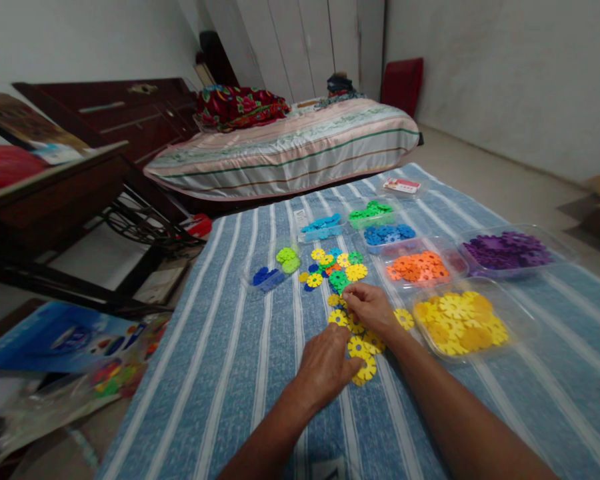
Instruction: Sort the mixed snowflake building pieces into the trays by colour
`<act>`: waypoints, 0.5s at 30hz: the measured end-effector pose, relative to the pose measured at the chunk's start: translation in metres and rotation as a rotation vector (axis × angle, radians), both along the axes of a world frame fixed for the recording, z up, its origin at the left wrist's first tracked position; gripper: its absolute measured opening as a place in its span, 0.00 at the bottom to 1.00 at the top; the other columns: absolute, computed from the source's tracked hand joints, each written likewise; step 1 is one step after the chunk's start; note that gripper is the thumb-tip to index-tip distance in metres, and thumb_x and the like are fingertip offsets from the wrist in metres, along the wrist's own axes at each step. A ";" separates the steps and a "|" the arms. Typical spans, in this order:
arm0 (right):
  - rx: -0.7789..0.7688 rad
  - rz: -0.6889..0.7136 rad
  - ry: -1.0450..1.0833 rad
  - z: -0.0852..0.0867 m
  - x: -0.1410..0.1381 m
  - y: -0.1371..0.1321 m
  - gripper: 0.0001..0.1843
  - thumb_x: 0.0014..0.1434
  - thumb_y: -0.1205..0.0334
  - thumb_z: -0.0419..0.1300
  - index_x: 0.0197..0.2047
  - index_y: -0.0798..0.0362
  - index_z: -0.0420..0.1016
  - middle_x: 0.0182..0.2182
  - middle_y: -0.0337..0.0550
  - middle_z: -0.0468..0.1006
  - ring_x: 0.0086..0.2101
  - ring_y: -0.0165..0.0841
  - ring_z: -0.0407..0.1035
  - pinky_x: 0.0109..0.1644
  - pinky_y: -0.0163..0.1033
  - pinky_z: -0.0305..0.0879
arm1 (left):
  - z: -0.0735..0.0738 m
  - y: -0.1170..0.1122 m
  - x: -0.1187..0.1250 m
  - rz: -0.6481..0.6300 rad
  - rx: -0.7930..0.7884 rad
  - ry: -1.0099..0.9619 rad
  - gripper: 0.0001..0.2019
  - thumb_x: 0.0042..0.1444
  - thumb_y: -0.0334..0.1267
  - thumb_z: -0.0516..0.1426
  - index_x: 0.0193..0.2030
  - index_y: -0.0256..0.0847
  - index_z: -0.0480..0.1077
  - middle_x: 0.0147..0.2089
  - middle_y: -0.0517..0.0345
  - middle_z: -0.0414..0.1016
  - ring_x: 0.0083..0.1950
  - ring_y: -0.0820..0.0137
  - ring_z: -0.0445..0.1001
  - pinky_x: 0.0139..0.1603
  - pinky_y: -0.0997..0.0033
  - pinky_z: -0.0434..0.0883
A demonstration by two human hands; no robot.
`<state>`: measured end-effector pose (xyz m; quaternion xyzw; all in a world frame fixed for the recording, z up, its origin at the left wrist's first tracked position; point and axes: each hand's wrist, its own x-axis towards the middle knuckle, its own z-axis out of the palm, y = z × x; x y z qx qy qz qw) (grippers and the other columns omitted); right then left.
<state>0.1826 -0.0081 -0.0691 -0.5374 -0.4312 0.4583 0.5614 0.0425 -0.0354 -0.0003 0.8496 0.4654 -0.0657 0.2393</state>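
Fingers of two hands among yellow discs, one yellow-filled tub alongside

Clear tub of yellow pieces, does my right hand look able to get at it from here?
Probably yes: the tub sits just to the right of your right hand, and only a flat, loose yellow piece seems to lie between them.

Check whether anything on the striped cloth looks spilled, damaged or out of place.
Nothing looks clearly spilled or damaged. One yellow disc stands out: it lies on the striped cloth, just beside the tray of yellow pieces, across the right hand from the other loose yellow discs.
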 end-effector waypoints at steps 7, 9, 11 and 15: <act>0.007 -0.004 -0.009 -0.001 0.000 0.000 0.13 0.53 0.52 0.58 0.31 0.54 0.73 0.16 0.32 0.67 0.15 0.24 0.60 0.17 0.29 0.55 | 0.004 -0.002 0.007 0.040 -0.048 0.009 0.16 0.52 0.43 0.57 0.46 0.40 0.69 0.46 0.50 0.72 0.50 0.59 0.71 0.49 0.63 0.64; 0.007 -0.003 -0.005 -0.001 0.000 0.000 0.13 0.52 0.52 0.58 0.31 0.54 0.73 0.16 0.32 0.68 0.15 0.24 0.60 0.17 0.29 0.55 | 0.001 -0.002 0.008 0.033 -0.027 -0.012 0.16 0.52 0.43 0.57 0.46 0.40 0.69 0.47 0.49 0.72 0.50 0.59 0.70 0.49 0.63 0.64; 0.007 -0.010 -0.007 -0.001 0.000 0.000 0.13 0.52 0.52 0.58 0.30 0.54 0.73 0.16 0.32 0.68 0.15 0.24 0.60 0.17 0.29 0.55 | -0.001 -0.001 0.009 0.028 -0.013 -0.029 0.15 0.50 0.42 0.58 0.44 0.40 0.69 0.45 0.50 0.72 0.48 0.59 0.71 0.47 0.64 0.65; 0.008 -0.010 -0.013 0.001 0.000 -0.001 0.13 0.52 0.53 0.58 0.30 0.54 0.73 0.17 0.32 0.68 0.15 0.24 0.61 0.17 0.29 0.55 | -0.004 0.003 0.012 0.079 -0.043 -0.071 0.11 0.45 0.38 0.60 0.36 0.40 0.68 0.35 0.57 0.71 0.38 0.65 0.70 0.37 0.69 0.63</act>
